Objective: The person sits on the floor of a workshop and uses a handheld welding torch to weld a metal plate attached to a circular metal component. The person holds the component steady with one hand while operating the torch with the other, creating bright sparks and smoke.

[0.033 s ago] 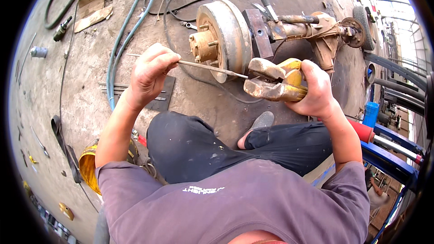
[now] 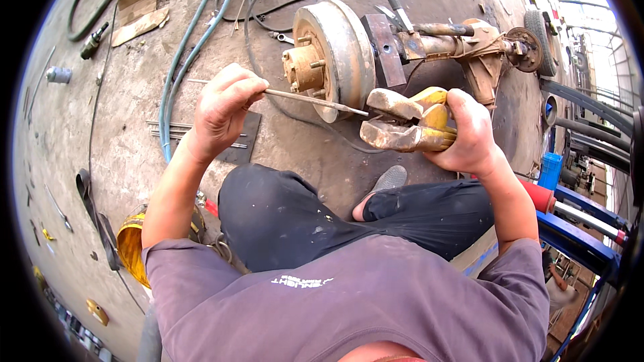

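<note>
My left hand point(image 2: 228, 104) pinches a thin grey welding rod point(image 2: 302, 98), its fingers closed around it. The rod slants toward the right, its bare tip level with the mouth of a worn yellow welding electrode holder point(image 2: 402, 135). My right hand point(image 2: 469, 131) grips that holder from behind, and its two dirty jaws stand apart. Whether the tip touches a jaw, I cannot tell. Beyond my hands a rusty brake drum point(image 2: 345, 60) with a studded hub is mounted on an axle point(image 2: 479, 47) lying on the floor.
Several loose rods point(image 2: 178, 127) lie by a dark flat plate point(image 2: 240, 147) left of my knee. Blue hoses point(image 2: 178, 67) and black cables run across the floor. A yellow bucket point(image 2: 133, 245) stands by my left elbow. Blue metal framing point(image 2: 577, 238) rises at right.
The holder's jaws are spread slightly wider apart than before. Both hands and the rod are in nearly the same place.
</note>
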### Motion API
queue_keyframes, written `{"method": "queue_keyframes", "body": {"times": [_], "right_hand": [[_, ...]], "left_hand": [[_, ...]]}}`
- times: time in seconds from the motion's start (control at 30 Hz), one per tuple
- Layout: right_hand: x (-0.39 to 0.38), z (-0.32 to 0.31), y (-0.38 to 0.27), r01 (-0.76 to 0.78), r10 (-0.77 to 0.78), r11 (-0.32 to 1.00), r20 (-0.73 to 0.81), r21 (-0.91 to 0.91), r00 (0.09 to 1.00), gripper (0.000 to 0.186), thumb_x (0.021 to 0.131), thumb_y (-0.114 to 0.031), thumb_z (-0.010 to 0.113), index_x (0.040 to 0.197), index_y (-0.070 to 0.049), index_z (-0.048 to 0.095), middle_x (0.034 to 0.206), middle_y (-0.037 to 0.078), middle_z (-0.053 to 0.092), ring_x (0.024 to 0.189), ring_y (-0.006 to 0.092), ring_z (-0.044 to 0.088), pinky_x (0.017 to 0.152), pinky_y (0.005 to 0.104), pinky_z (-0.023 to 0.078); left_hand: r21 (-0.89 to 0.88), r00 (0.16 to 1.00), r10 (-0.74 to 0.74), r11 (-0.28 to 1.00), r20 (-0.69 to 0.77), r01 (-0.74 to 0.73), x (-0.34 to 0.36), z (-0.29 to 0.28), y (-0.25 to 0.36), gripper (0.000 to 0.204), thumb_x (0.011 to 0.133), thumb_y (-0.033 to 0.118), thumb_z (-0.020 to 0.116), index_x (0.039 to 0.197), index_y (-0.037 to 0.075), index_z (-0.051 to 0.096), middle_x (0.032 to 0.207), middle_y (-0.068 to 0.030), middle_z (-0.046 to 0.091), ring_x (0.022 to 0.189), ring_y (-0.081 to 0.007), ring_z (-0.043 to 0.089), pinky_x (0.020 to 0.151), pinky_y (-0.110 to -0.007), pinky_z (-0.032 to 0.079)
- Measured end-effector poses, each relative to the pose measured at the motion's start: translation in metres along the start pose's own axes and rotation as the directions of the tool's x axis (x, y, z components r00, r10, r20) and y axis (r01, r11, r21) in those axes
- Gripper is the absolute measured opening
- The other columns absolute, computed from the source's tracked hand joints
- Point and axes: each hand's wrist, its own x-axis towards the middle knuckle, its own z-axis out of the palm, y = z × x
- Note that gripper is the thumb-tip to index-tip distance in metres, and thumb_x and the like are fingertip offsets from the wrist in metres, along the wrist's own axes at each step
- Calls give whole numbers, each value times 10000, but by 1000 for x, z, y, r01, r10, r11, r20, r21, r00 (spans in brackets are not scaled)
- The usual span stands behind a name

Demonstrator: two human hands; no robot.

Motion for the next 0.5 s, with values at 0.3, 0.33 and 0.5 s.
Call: {"method": "queue_keyframes", "body": {"times": [0.3, 0.33, 0.5], "right_hand": [[29, 3, -20, 97, -97, 995, 69, 7, 993, 808, 545, -175, 911, 1231, 27, 536, 996, 197, 633, 857, 394, 653, 771, 442, 562], [29, 4, -20, 101, -101, 995, 62, 9, 993, 812, 547, -177, 908, 1239, 30, 535, 999, 198, 633, 862, 395, 653, 774, 443, 562], [26, 16, -19, 70, -74, 996, 65, 48, 995, 838, 546, -165, 885, 1271, 50, 525, 1040, 217, 625, 917, 418, 645, 819, 461, 558]], "left_hand": [[-1, 999, -37, 999, -35, 37, -23, -2, 20, 328, 762, -150, 645, 1058, -12, 674, 866, -110, 663, 766, -254, 627, 674, -343, 511], [-8, 998, -48, 999, -41, 48, -26, 0, 20, 330, 764, -149, 643, 1062, -12, 676, 867, -109, 663, 768, -253, 628, 675, -343, 511], [-3, 996, -82, 997, -46, 82, -33, 7, 18, 335, 773, -158, 627, 1066, -9, 688, 871, -109, 665, 769, -255, 629, 684, -340, 511]]}}
